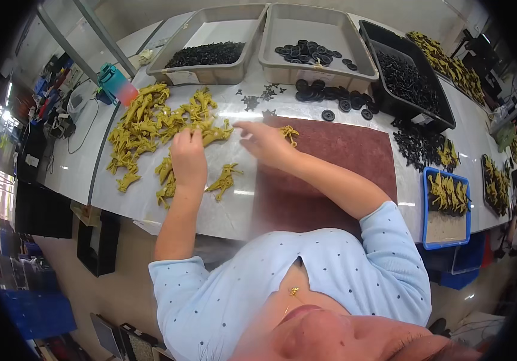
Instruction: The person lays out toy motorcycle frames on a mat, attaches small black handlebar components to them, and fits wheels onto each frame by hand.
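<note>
My left hand point(188, 157) is over the pile of yellow-green plastic figure parts point(141, 129) on the left of the table. Its fingers are pinched together at one such part point(217, 133), which sticks out to the right of the fingertips. Facing it, my right hand point(264, 144) reaches in from the right with thumb and fingers apart and nothing seen between them. Another yellow-green part point(290, 133) lies just beyond my right wrist, at the brown cloth's point(336, 162) far left corner. A separate yellow-green part point(225, 180) rests on the table nearer to me.
Along the back stand a grey bin point(234, 73) of small black parts, a grey bin point(330, 77) with black wheels, and a black bin point(412, 105). Loose black wheels point(342, 99) lie before them. A blue tray point(446, 243) is at right, a bottle point(116, 84) at left.
</note>
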### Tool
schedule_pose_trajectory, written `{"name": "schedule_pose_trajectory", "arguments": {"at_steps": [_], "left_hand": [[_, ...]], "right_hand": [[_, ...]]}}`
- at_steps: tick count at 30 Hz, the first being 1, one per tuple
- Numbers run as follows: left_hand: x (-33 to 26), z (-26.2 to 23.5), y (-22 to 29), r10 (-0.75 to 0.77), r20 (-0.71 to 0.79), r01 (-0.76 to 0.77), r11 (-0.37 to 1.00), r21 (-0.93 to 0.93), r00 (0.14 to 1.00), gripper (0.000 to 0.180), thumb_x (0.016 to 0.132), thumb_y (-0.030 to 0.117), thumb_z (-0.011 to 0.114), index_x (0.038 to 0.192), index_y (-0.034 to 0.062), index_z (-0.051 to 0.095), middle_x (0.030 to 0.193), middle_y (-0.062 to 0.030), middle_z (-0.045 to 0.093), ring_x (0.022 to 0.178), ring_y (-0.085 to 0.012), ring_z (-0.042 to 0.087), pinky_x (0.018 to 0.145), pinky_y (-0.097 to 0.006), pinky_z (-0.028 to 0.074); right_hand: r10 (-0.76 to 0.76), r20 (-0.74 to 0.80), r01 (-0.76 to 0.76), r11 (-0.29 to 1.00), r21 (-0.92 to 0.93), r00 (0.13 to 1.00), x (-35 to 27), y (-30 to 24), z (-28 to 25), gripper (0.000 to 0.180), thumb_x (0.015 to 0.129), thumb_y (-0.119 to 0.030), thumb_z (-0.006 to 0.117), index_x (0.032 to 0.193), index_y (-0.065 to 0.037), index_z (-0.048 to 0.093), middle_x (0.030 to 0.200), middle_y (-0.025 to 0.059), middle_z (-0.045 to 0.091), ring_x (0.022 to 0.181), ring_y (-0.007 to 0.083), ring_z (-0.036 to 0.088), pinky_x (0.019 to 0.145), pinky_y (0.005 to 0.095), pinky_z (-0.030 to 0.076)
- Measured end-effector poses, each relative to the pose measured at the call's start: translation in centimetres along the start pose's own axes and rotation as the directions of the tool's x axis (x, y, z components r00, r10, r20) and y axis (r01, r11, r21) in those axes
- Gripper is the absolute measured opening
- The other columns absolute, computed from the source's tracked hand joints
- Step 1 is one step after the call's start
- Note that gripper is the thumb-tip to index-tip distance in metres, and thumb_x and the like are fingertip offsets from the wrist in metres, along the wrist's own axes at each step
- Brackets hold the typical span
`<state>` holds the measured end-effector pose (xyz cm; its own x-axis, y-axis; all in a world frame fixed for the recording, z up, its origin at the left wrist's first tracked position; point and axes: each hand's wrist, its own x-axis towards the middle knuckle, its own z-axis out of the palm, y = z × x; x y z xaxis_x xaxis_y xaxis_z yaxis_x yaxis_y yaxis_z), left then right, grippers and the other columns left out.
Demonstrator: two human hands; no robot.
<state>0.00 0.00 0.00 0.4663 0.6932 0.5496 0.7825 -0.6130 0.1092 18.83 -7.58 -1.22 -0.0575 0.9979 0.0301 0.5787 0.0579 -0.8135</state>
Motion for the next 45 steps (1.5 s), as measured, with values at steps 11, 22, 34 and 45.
{"name": "schedule_pose_trajectory", "arguments": {"at_steps": [11, 22, 34, 45], "left_hand": [[-1.8, 0.2, 4.9, 0.105, -0.433, -0.358, 0.747, -0.560, 0.895, 0.065, 0.079, 0.024, 0.069, 0.132, -0.0006, 0.041, 0.130, -0.0205, 0.045, 0.119, -0.0327, 0.046, 0.098, -0.041, 0.038], [-3.4, 2.2, 7.4, 0.256, -0.152, -0.285, 0.637, -0.716, 0.955, 0.082, 0.078, 0.036, 0.071, 0.136, -0.0017, 0.027, 0.123, -0.0161, 0.049, 0.112, -0.0321, 0.049, 0.091, -0.040, 0.040], [-4.5, 1.7, 9.3, 0.321, -0.270, -0.414, 0.792, -0.449, 0.908, 0.067, 0.078, 0.053, 0.059, 0.119, 0.0012, 0.048, 0.107, -0.0134, 0.056, 0.101, -0.0302, 0.053, 0.080, -0.040, 0.040], [-4.9, 2.5, 1.8, -0.087, -0.055, 0.063, 0.937, -0.343, 0.995, 0.044, 0.091, 0.033, 0.050, 0.118, -0.0009, 0.046, 0.102, -0.0158, 0.054, 0.094, -0.0306, 0.052, 0.081, -0.043, 0.041]], "right_hand": [[-0.422, -0.500, 0.364, 0.906, -0.214, 0.756, -2.1, -0.5, 0.9, 0.037, 0.073, -0.001, 0.066, 0.108, -0.001, 0.055, 0.098, 0.0136, 0.053, 0.089, 0.0314, 0.058, 0.075, 0.0375, 0.049], [-0.005, -0.249, 0.108, 0.908, 0.404, 0.969, -8.6, -1.5, -1.6, 0.021, 0.089, -0.011, 0.054, 0.106, 0.002, 0.057, 0.096, 0.0092, 0.060, 0.092, 0.0184, 0.057, 0.079, 0.0301, 0.045], [0.206, 0.121, -0.221, 0.581, 0.784, 0.971, -10.1, -0.3, -1.5, 0.014, 0.092, -0.017, 0.055, 0.089, -0.004, 0.061, 0.075, -0.0028, 0.054, 0.065, 0.0040, 0.046, 0.058, 0.0189, 0.036], [0.638, -0.015, -0.287, 0.367, 0.885, 0.770, -12.6, 8.3, -9.1, 0.022, 0.097, -0.017, 0.043, 0.091, -0.002, 0.057, 0.074, 0.0019, 0.056, 0.060, 0.0075, 0.047, 0.058, 0.0220, 0.043]]}}
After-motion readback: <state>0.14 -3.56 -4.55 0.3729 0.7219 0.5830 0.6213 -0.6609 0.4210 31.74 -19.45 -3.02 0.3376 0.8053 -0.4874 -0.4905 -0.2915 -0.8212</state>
